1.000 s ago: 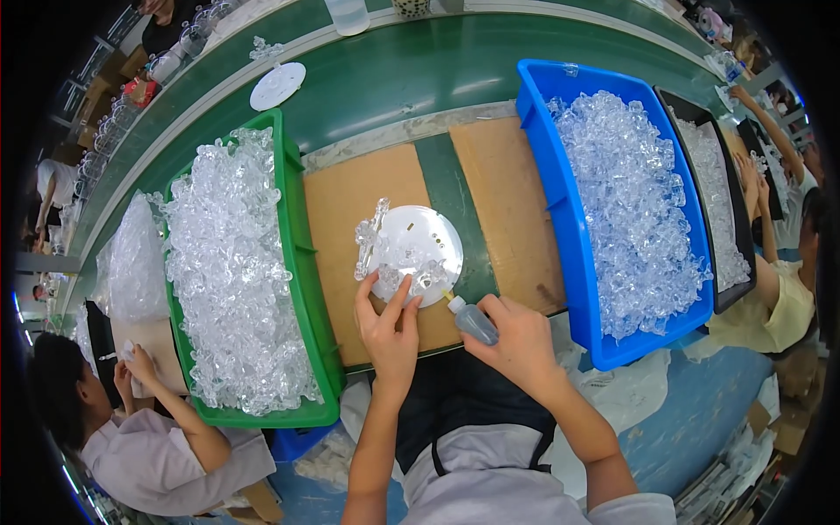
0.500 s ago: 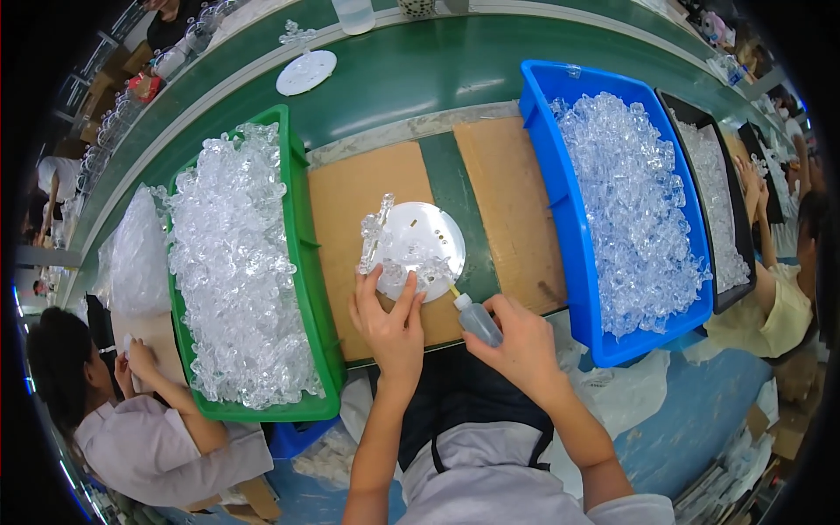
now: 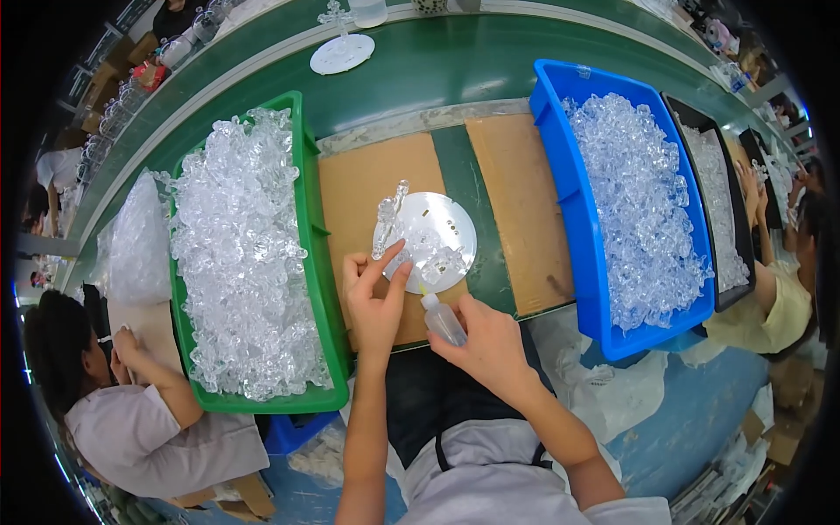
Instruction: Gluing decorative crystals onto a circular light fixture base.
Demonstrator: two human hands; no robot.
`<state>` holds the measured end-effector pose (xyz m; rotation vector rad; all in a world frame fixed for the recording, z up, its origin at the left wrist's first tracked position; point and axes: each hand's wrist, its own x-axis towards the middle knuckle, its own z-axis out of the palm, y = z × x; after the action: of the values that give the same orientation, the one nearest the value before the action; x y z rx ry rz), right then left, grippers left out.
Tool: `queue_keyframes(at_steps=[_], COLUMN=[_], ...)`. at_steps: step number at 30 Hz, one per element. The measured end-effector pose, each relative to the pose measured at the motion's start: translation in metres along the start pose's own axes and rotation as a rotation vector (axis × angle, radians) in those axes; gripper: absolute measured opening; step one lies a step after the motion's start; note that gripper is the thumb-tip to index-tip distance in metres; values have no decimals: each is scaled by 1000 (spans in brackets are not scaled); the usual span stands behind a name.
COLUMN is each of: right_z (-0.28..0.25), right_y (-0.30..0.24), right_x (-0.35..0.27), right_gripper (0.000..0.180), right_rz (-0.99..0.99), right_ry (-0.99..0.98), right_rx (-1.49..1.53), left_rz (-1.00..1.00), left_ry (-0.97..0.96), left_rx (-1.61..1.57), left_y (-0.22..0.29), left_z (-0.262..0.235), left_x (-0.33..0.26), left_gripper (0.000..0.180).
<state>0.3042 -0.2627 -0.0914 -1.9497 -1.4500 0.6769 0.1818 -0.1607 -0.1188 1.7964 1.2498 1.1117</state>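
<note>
A round silvery-white disc (image 3: 453, 219) with small holes lies on the cardboard before me. Clear plastic pieces rest on it: an upright-looking branching piece (image 3: 386, 223) at its left edge and a smaller clear piece (image 3: 444, 264) near its lower edge. My left hand (image 3: 374, 302) is at the disc's lower left, thumb and index finger apart, tips by the clear pieces. In my right hand (image 3: 486, 341) is a small translucent squeeze bottle (image 3: 447, 325), tilted, its thin yellowish tip pointing at the disc's lower edge. Whether the tip touches anything cannot be made out.
A green bin (image 3: 315, 262) of clear plastic parts stands left, a blue bin (image 3: 569, 219) of them right, with a black tray (image 3: 739, 293) beyond. Another disc (image 3: 343, 54) with a clear piece sits on the green belt (image 3: 420, 74). Co-workers sit on both sides.
The bottle and my right hand have moved left and slightly down relative to the disc. My left hand has shifted toward the disc's left edge. The whole view has also shifted slightly.
</note>
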Motion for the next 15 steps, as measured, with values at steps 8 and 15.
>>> queue_keyframes(at_steps=[8,15], right_z=[2,4], right_y=[-5,-9], right_x=[8,11], right_gripper=[32,29], right_rz=[14,-7], right_ry=[-40,-19], right_rx=[-33,-26], left_rz=[-15,-2], left_ry=[21,18], left_rx=[-25,-3], left_y=[1,2], left_z=[0,1], left_x=[5,5], left_gripper=[27,28])
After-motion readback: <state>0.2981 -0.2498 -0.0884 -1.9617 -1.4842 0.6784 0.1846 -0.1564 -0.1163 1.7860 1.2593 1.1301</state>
